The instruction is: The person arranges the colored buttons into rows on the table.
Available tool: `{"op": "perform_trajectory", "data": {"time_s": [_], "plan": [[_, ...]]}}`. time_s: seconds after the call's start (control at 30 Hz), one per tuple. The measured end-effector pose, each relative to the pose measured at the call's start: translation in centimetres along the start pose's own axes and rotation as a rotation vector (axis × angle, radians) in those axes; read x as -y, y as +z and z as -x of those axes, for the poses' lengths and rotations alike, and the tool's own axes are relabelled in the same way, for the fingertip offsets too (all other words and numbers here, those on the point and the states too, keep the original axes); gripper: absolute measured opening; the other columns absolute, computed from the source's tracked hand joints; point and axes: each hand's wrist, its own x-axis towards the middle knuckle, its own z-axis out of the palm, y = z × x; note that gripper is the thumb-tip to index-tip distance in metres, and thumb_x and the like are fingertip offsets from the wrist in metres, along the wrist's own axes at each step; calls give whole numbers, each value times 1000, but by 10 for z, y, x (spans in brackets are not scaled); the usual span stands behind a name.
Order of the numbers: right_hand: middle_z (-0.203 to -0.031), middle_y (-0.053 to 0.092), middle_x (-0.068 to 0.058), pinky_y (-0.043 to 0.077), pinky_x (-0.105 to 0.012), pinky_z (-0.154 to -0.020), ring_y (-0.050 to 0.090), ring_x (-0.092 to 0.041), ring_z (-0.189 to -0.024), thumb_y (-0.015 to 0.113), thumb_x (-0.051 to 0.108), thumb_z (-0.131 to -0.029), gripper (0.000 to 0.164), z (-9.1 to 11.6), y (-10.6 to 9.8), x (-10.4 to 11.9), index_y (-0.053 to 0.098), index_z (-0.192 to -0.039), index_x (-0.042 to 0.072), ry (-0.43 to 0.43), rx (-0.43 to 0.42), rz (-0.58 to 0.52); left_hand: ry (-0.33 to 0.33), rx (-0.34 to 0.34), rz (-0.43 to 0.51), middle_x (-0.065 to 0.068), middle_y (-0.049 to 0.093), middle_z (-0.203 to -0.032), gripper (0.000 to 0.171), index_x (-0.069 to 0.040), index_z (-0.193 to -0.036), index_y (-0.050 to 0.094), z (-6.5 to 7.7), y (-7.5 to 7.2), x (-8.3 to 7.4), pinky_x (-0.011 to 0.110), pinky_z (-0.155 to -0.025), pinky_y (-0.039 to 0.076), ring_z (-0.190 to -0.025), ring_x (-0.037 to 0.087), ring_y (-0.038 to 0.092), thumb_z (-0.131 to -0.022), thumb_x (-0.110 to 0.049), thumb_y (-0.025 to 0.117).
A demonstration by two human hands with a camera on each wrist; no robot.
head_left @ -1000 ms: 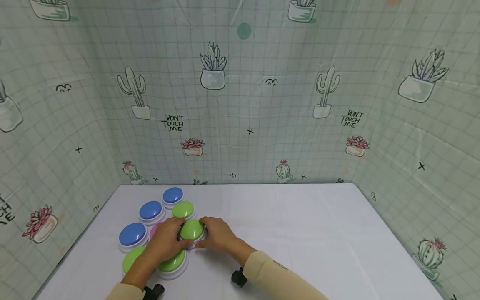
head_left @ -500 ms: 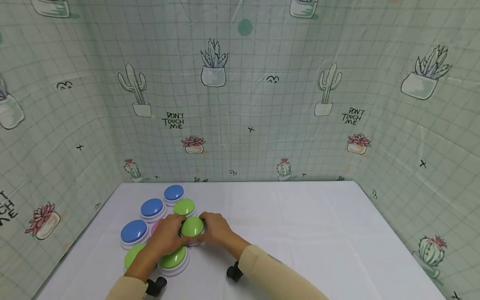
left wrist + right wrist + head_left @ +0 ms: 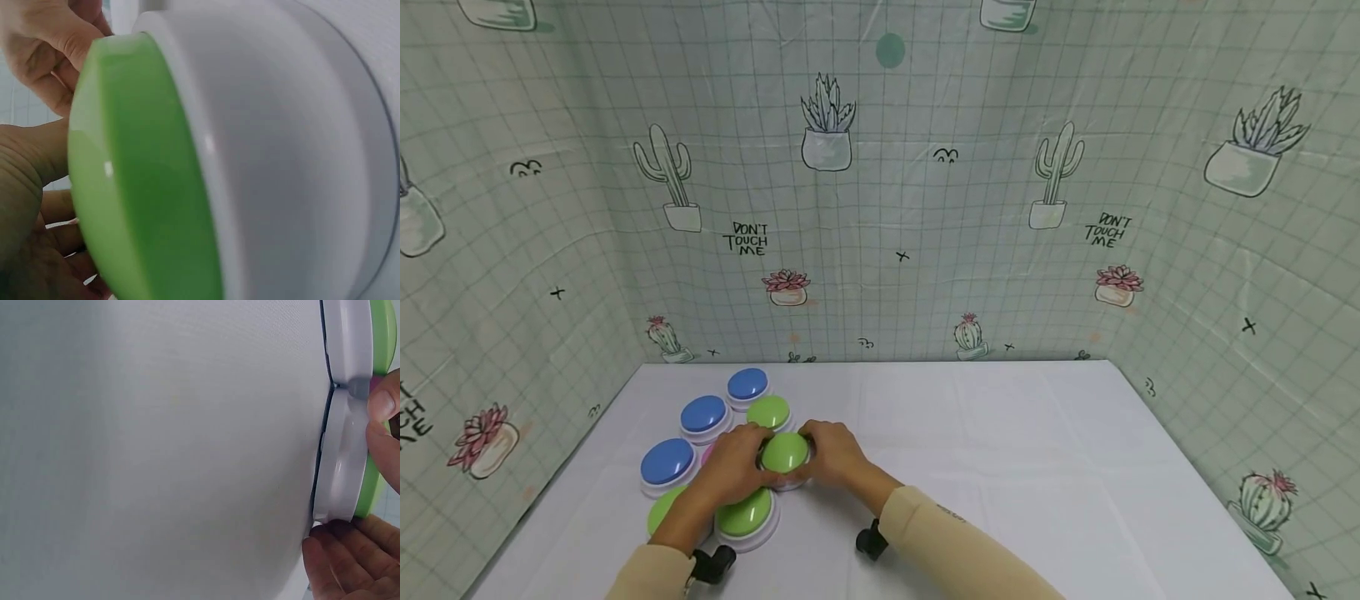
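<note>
Both hands hold one round push button (image 3: pixel 785 452) with a green dome on a white base. My left hand (image 3: pixel 736 468) grips its left side, and my right hand (image 3: pixel 835 455) grips its right side. The thumbs meet at its near side. In the right wrist view, the fingers (image 3: pixel 350 562) of my right hand curl against the white rim. Just in front stands another green push button (image 3: pixel 745 512), which fills much of the left wrist view. A pink push button (image 3: pixel 708 452) is mostly hidden behind my left hand.
Three blue push buttons (image 3: pixel 667 462) run in a diagonal row on the left. More green ones stand behind the held button (image 3: pixel 768 412) and under my left forearm (image 3: pixel 664 508). The white table (image 3: pixel 1000 467) meets a cactus-print cloth (image 3: pixel 895 208) at the back and sides.
The thumbs have come together in front of the green push button, having been apart a second ago. The head view has tilted down slightly. Other buttons keep their places.
</note>
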Motion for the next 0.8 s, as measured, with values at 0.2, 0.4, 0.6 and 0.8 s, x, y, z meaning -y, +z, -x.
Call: {"op": "perform_trajectory", "data": {"time_s": [0.2, 0.4, 0.6, 0.8], "plan": [[-107, 74, 0, 55, -25, -90, 65, -13, -99, 96, 28, -77, 54, 0, -3, -6, 73, -120, 6, 7, -3, -15, -7, -1, 31, 20, 68, -121, 66, 9, -128, 65, -1, 0, -5, 59, -100, 53, -114, 38, 64, -77, -19, 95], [-112, 74, -3, 56, -28, -93, 66, -16, -104, 96, 25, -77, 55, 3, -7, -10, 72, -122, 5, 21, -11, -30, -5, 2, 54, 19, 68, -119, 65, 9, -127, 65, -6, 3, -10, 57, -98, 55, -111, 35, 65, -77, -18, 95], [-117, 74, -6, 55, -33, -98, 66, -22, -111, 96, 26, -78, 55, 6, -11, -17, 72, -123, 5, 24, -26, -31, -2, 8, 75, 19, 68, -116, 62, 10, -126, 66, -11, 7, -17, 55, -97, 56, -109, 33, 65, -77, -14, 94], [-117, 75, -7, 55, -34, -98, 67, -23, -111, 96, 25, -77, 55, 8, -15, -26, 72, -122, 4, 11, -42, -35, 11, 1, 87, 16, 68, -112, 57, 8, -122, 68, -17, 13, -21, 53, -95, 57, -105, 30, 65, -76, -13, 94]]}}
